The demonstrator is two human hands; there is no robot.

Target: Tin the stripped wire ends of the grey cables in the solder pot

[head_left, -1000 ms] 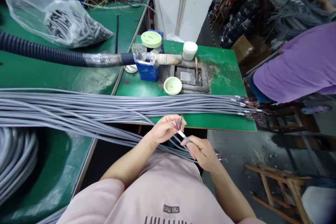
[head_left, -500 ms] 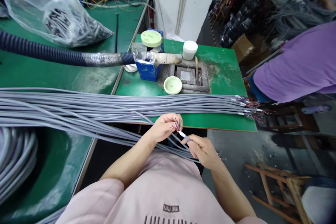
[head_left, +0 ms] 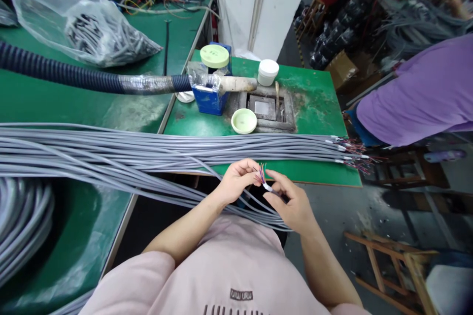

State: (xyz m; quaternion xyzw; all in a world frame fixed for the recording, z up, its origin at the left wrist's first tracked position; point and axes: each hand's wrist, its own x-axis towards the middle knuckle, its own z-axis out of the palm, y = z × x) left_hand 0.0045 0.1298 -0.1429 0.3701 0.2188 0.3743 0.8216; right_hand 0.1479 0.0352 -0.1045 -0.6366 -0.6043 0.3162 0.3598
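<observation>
Thin coloured wires (head_left: pixel 262 171) fan out from the white-wrapped end of a grey cable (head_left: pixel 267 187) in front of my body. My left hand (head_left: pixel 241 181) pinches at some of these wires from the left, thumb and forefinger together. Around the cable just below the white wrap curls my right hand (head_left: pixel 291 203), its forefinger reaching up beside the wires. Part of the cable is hidden by the right hand's fingers. Just beyond both hands, a long bundle of grey cables (head_left: pixel 236 150) lies across the green bench, with stripped, coloured ends at the right.
A small solder-pot-like block (head_left: pixel 262 107) is set into the bench (head_left: pixel 314 88). Near it stand a pale green dish (head_left: pixel 244 121), a white tub (head_left: pixel 267 72) and a blue box (head_left: pixel 209 98) under a ribbed hose (head_left: pixel 148 83). A person in purple (head_left: pixel 417 88) is at the right.
Both hands and the cable end have shifted slightly right. My right forefinger has lifted from the cable toward the wires, and the wires now point more upward.
</observation>
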